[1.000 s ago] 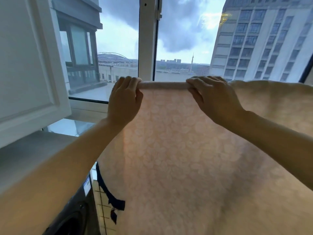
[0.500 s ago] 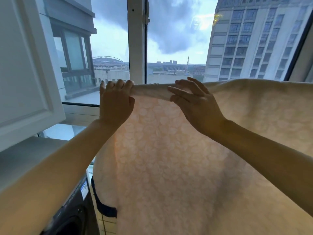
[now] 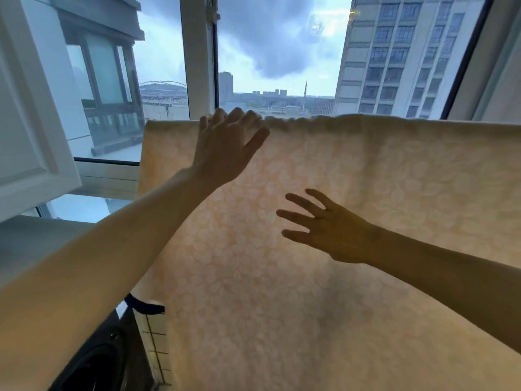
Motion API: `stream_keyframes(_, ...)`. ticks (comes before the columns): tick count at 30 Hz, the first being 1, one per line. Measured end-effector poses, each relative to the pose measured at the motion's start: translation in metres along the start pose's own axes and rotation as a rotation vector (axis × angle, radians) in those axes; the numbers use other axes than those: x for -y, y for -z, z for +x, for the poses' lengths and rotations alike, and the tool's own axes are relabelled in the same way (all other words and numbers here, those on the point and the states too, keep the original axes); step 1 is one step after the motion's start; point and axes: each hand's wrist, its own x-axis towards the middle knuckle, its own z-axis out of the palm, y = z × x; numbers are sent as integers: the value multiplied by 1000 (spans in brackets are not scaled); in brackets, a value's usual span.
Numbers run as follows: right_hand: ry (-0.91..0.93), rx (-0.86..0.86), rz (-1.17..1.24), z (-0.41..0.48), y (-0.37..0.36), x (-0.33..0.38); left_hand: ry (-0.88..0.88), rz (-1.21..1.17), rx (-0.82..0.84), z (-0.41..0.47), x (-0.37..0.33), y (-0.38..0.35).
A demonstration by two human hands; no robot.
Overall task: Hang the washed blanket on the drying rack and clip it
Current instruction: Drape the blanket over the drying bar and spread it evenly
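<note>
Blanket [image 3: 366, 179]: pale peach, faint petal pattern, light coming through it. It hangs in front of the window, draped over a level line at its top edge; whatever carries it is hidden under the fold. The cloth spreads wide to the right and drops out of view at the bottom.

My left hand [image 3: 225, 148]: up at the top edge, towards the blanket's left end. Fingers [image 3: 239, 115] lie loosely over the fold, thumb [image 3: 256, 141] splayed out across the near face. It rests there, palm to the cloth, gripping nothing.

My right hand [image 3: 327, 230]: lower and to the right, in front of the blanket's near face. Fingers straight and spread wide, holding nothing. Whether the fingertips touch the cloth I cannot tell.

A dark blue strip [image 3: 142, 306] shows at the blanket's lower left edge.

Below left: a dark washing machine [image 3: 95, 359], with a tiled wall [image 3: 156, 342] between it and the blanket. Above it, a grey ledge [image 3: 36, 244]. Far left, a white cabinet door [image 3: 31, 122].

Behind the blanket: a white window post [image 3: 198, 57], a tall building [image 3: 400, 52] to the right, heavy cloud over a distant skyline.
</note>
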Motion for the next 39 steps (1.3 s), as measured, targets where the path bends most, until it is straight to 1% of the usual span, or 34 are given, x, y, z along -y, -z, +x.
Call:
stream_keyframes(3,7,-26,-52,-1,-7,-1,37,-31,-81,1,-5,-7)
stream_keyframes(6,0,10,-86,1,-12,-6,47,9,-123,0,-1,-11)
stream_keyframes(7,-12,-23,-73,1,-12,-7,51,17,-127,-1,0,-12)
stream_keyframes(9,-70,-168,-38,6,-5,-11,52,28,-135,-2,4,-14)
stream_keyframes(10,-120,-265,-40,10,3,-17,48,30,-143,-3,6,-14)
stream_keyframes(12,-286,-465,-69,20,22,-36,44,9,-156,-3,9,-14)
stream_keyframes(13,-390,-507,-77,24,32,-48,49,-14,-157,-3,10,-13)
stream_keyframes(14,-490,-502,-78,27,41,-60,56,-38,-159,-2,10,-12)
stream_keyframes(16,-648,-409,-32,28,55,-82,61,-70,-167,-3,10,-10)
stream_keyframes(18,-718,-381,37,25,61,-96,48,-69,-189,-3,11,-10)
stream_keyframes(21,-693,-446,230,19,65,-101,20,-46,-195,-4,12,-11)
stream_keyframes(23,-690,-463,293,16,66,-102,18,-40,-184,-4,10,-11)
stream_keyframes(28,-665,-552,315,15,71,-101,13,-35,-144,-6,1,-3)
stream_keyframes(32,-694,-609,202,6,86,-110,2,-88,-86,-4,9,11)
stream_keyframes(34,-659,-639,196,-1,88,-108,-3,-87,-71,-8,21,17)
stream_keyframes(37,-533,-563,197,-5,75,-97,42,-53,-63,-17,35,20)
stream_keyframes(39,-506,-542,280,-7,71,-100,68,-27,-66,-19,35,20)
